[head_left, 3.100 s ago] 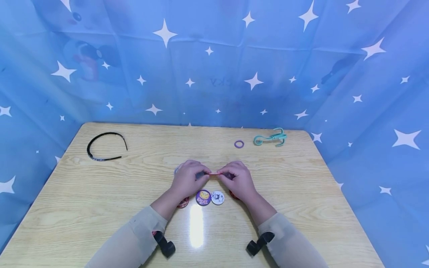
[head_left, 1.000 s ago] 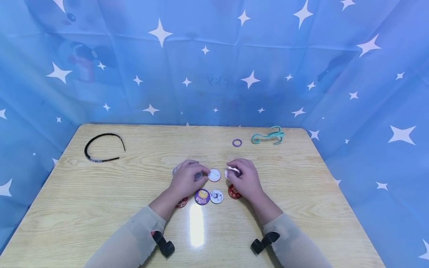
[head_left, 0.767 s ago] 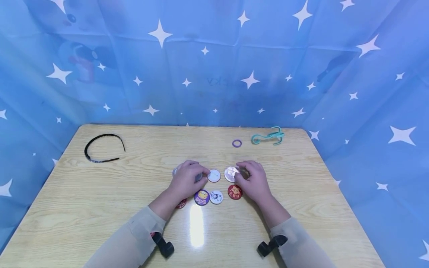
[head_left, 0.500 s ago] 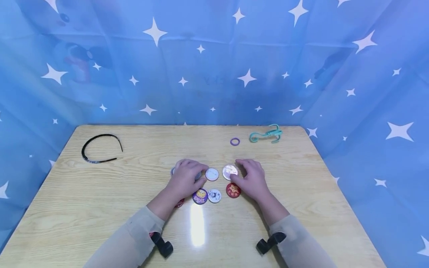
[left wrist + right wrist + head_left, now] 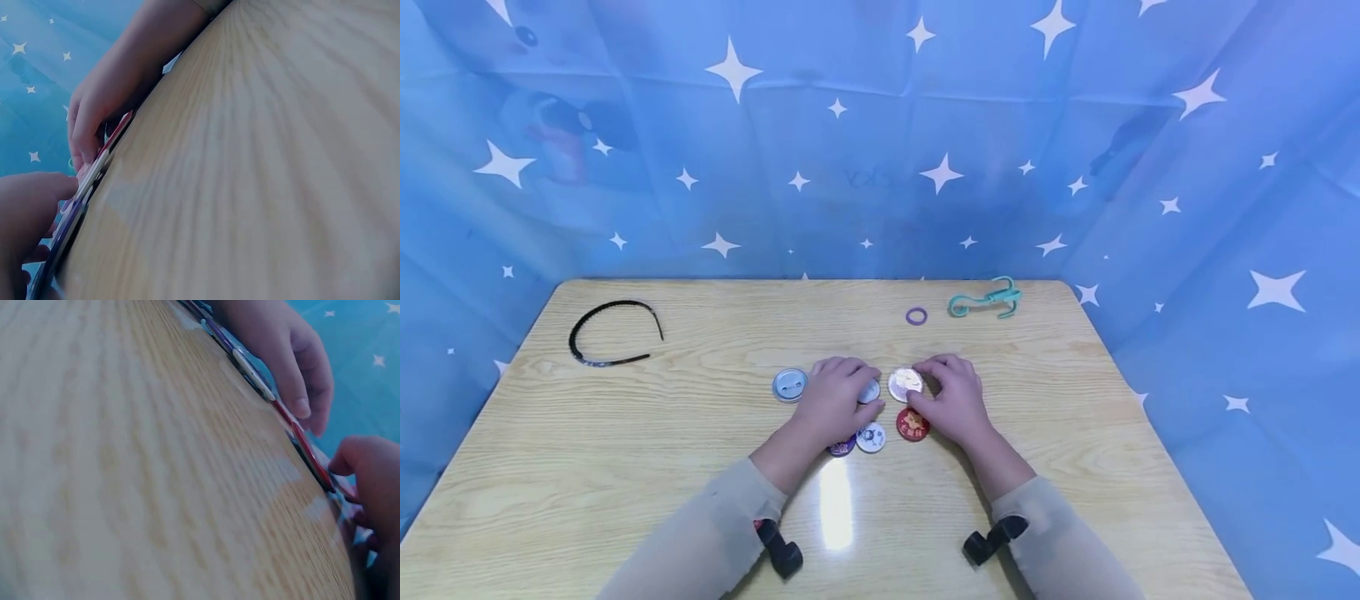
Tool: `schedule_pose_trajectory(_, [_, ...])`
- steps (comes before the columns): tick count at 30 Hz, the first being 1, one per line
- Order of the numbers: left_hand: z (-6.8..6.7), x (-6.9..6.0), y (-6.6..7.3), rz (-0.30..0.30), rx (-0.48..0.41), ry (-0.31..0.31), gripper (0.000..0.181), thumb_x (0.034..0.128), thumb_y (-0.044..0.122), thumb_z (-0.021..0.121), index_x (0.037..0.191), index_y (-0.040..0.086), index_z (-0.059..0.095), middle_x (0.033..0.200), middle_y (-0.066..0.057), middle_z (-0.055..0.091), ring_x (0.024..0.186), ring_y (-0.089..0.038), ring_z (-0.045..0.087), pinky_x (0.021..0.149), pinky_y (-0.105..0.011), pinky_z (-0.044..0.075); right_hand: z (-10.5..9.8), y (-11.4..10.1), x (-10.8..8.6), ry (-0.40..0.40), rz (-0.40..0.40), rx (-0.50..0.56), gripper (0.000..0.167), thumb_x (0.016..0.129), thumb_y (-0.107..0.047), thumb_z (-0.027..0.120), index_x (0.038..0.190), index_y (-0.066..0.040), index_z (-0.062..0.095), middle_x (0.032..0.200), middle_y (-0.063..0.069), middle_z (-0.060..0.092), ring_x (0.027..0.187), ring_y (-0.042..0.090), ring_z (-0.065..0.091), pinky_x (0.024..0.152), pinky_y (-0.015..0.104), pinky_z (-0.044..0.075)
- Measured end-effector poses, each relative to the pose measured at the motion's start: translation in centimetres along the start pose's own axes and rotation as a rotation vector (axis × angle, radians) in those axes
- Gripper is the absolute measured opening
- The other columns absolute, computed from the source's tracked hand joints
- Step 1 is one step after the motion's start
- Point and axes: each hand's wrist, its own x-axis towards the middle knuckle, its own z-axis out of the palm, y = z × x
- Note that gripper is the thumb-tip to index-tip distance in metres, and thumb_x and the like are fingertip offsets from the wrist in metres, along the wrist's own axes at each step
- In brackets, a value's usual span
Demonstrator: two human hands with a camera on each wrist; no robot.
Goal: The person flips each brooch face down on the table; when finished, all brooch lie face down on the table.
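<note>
The left hand [image 5: 837, 403] lies over a pale round badge [image 5: 868, 392], its thumb and forefinger around the edges. The right hand [image 5: 953, 402] holds the right side of a shiny badge [image 5: 905, 385] between thumb and finger. Below them on the table lie a purple badge [image 5: 841, 448], partly under the left hand, a white badge with a dark figure [image 5: 871, 437] and a red badge [image 5: 913, 424]. Left of the left hand, a badge [image 5: 790, 385] shows its pin side. Both hands appear low beside the badges in the left wrist view.
A black headband [image 5: 574, 337] lies at the table's left. Near the back edge on the right are a purple ring [image 5: 916, 316] and a teal clip [image 5: 988, 300]. A blue star-patterned curtain [image 5: 880, 142] stands behind the table [image 5: 700, 483].
The right hand has parted from the left, with the shiny badge now lying flat. The left hand has shifted right over the pale badge, uncovering the pin-side badge and covering part of the purple one.
</note>
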Motion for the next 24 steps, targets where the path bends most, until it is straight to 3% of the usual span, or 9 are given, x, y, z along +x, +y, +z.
schedule_pose_trajectory(9, [0.7, 1.6, 1.2, -0.063, -0.027, -0.023, 0.055, 0.0968, 0.046, 0.076, 0.141, 0.015, 0.067, 0.137, -0.007, 0.068, 0.129, -0.033, 0.057, 0.109, -0.054, 0.045, -0.1, -0.1, 0.1, 0.009, -0.006, -0.007, 0.044, 0.081, -0.027, 0.084, 0.122, -0.012, 0.079, 0.127, 0.009, 0.066, 0.126, 0.036, 0.050, 0.107, 0.057, 0.035])
schedule_pose_trajectory(17, [1.5, 1.8, 1.1, -0.077, -0.070, 0.005, 0.048, 0.0939, 0.047, 0.080, 0.133, 0.020, 0.074, 0.132, -0.003, 0.067, 0.126, -0.032, 0.056, 0.106, -0.053, 0.044, -0.1, 0.0, 0.0, 0.012, -0.015, 0.007, 0.041, 0.084, -0.027, 0.085, 0.122, -0.013, 0.079, 0.127, 0.009, 0.067, 0.126, 0.036, 0.050, 0.107, 0.058, 0.033])
schedule_pose_trajectory(24, [1.6, 1.9, 1.0, -0.128, -0.114, 0.012, 0.047, 0.0935, 0.048, 0.081, 0.132, 0.022, 0.075, 0.133, -0.003, 0.066, 0.129, -0.032, 0.054, 0.110, -0.054, 0.040, -0.3, -0.2, 0.1, 0.019, -0.041, 0.041, 0.039, 0.085, -0.025, 0.084, 0.122, -0.011, 0.079, 0.126, 0.011, 0.068, 0.127, 0.038, 0.050, 0.107, 0.059, 0.033])
